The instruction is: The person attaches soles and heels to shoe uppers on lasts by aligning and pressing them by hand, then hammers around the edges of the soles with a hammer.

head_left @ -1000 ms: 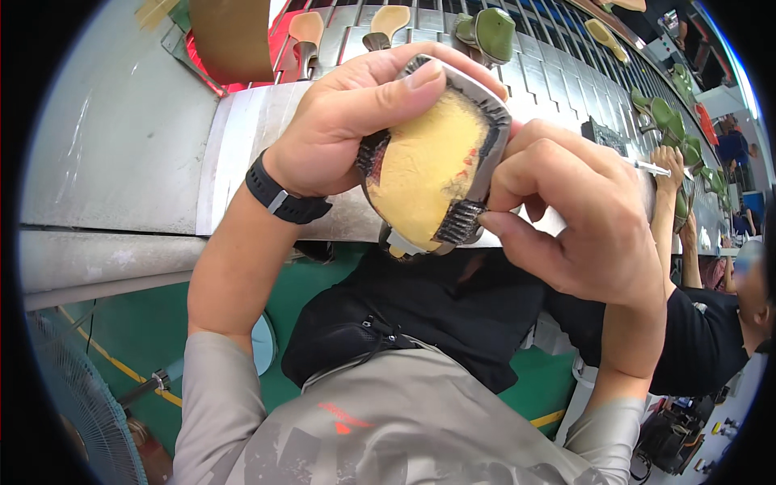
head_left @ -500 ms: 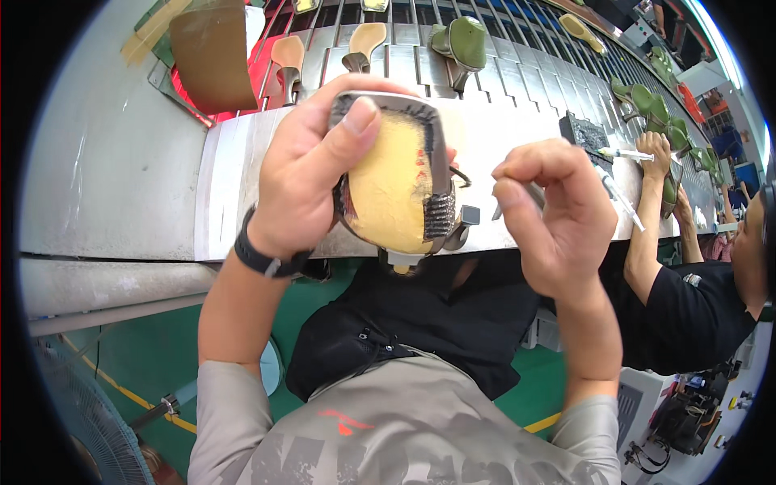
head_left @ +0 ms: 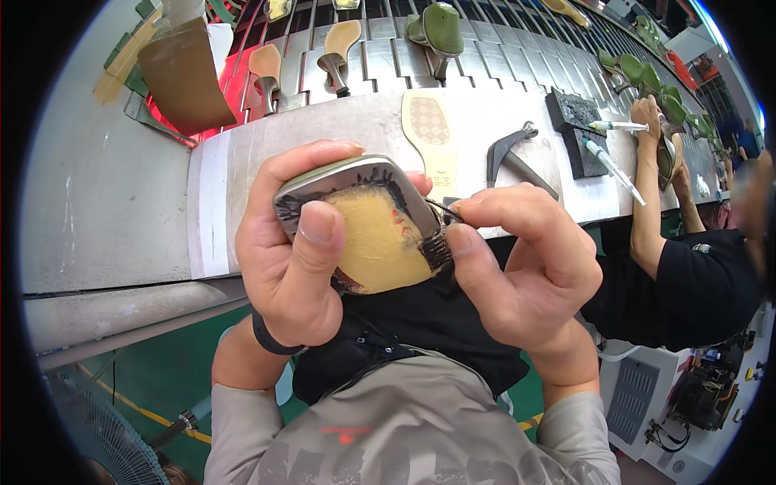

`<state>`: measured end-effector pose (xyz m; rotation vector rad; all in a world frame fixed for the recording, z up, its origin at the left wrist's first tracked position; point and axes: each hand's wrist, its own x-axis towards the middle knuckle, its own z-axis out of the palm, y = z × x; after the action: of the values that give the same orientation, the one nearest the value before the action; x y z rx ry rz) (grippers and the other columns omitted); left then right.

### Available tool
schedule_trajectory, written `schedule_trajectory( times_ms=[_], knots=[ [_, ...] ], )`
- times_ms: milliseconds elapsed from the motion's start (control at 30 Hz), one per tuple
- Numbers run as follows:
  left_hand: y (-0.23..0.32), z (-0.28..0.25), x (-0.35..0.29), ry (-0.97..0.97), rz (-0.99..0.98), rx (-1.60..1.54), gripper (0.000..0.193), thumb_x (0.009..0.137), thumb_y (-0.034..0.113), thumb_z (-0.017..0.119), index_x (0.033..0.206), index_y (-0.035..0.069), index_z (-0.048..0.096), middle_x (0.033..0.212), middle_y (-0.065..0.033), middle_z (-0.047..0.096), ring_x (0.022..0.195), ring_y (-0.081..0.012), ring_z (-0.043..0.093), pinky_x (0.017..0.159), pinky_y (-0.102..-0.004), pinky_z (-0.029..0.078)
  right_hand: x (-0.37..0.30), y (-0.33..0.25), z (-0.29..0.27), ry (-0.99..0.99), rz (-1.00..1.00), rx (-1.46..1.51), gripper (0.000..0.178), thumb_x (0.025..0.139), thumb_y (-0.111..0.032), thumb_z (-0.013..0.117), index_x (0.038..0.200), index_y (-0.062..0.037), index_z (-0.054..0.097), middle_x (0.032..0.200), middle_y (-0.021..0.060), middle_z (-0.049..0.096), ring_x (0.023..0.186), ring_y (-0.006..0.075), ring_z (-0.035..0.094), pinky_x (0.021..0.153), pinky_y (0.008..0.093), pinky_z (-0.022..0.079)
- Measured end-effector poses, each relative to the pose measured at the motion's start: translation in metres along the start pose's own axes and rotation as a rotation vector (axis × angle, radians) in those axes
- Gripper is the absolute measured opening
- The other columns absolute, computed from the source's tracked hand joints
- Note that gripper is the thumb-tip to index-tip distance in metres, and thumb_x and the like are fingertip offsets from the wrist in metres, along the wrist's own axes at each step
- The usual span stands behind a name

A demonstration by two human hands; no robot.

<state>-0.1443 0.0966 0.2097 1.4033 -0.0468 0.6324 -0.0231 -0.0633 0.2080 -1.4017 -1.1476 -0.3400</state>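
My left hand (head_left: 287,259) is wrapped around an unfinished shoe (head_left: 376,246), bottom side toward me, with the thumb pressed on it. The shoe's underside has a yellow middle, a dark frayed rim and a grey-green edge. A black ribbed patch lies along its right side. Close to that side, my right hand (head_left: 529,267) pinches a thin black cord (head_left: 444,212) between thumb and index finger. The cord runs to the shoe's edge; its far end is hidden. Behind the shoe, a pale sole (head_left: 428,133) lies on the worktable (head_left: 323,129).
A hammer (head_left: 521,166) and a black block (head_left: 570,121) with two syringes (head_left: 618,126) lie at right. Heeled soles (head_left: 339,48) and a green shoe (head_left: 440,36) stand on the slatted conveyor. A co-worker's hand (head_left: 647,117) works at far right. A fan (head_left: 109,436) stands lower left.
The shoe has come lower and tilted in my left hand. My right hand has moved left to the shoe and now pinches the cord. The pale sole and hammer have come into sight.
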Motion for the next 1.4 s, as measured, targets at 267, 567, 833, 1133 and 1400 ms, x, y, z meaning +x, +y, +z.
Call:
schedule_trajectory(
  times_ms=[267,567,833,1133,1400],
  knots=[
    [0.001,0.0,-0.004,-0.001,-0.004,0.002,0.054,0.111,0.045,0.044,0.142,0.001,0.039,0.12,-0.0361,0.067,0.114,-0.039,0.07,0.094,-0.0455,0.059,-0.004,-0.005,-0.001,0.005,0.099,0.014,0.02,0.077,0.006,0.082,0.094,0.0028,0.072,0.082,0.0115,0.073,0.068,0.0204,0.068,0.061,0.0297,0.054],
    [-0.002,0.006,-0.004,0.028,0.03,0.03,0.055,0.111,0.044,0.043,0.143,0.0,0.038,0.123,-0.0354,0.066,0.116,-0.0383,0.069,0.097,-0.0459,0.058,0.0,-0.018,-0.006,-0.107,-0.028,-0.185,0.02,0.08,0.008,0.081,0.097,0.0037,0.07,0.088,0.0128,0.071,0.077,0.0214,0.064,0.069,0.0309,0.05],
    [-0.009,0.013,-0.009,0.074,0.084,0.093,0.055,0.111,0.042,0.043,0.144,-0.001,0.037,0.124,-0.0344,0.065,0.118,-0.0369,0.068,0.098,-0.0446,0.057,-0.007,-0.02,-0.007,-0.132,-0.119,-0.377,0.025,0.081,0.002,0.081,0.105,0.0021,0.073,0.094,0.0118,0.07,0.081,0.0257,0.062,0.073,0.0355,0.052],
    [-0.019,0.008,0.016,0.317,0.106,0.108,0.047,0.113,0.035,0.041,0.136,-0.006,0.046,0.122,-0.0338,0.066,0.114,-0.04,0.068,0.097,-0.0481,0.058,-0.007,-0.011,0.014,-0.157,-0.053,-0.308,0.041,0.088,-0.01,0.075,0.125,0.0068,0.069,0.118,0.0205,0.065,0.103,0.031,0.064,0.093,0.0382,0.051],
    [-0.015,-0.02,0.03,0.081,-0.026,-0.296,0.042,0.111,0.028,0.051,0.134,-0.007,0.05,0.116,-0.0234,0.071,0.107,-0.0303,0.074,0.093,-0.0409,0.061,0.013,0.014,0.0,-0.088,0.641,0.542,0.023,0.101,-0.005,0.066,0.12,0.0064,0.07,0.106,0.0104,0.074,0.093,0.0121,0.067,0.088,0.0281,0.055]
  ],
)
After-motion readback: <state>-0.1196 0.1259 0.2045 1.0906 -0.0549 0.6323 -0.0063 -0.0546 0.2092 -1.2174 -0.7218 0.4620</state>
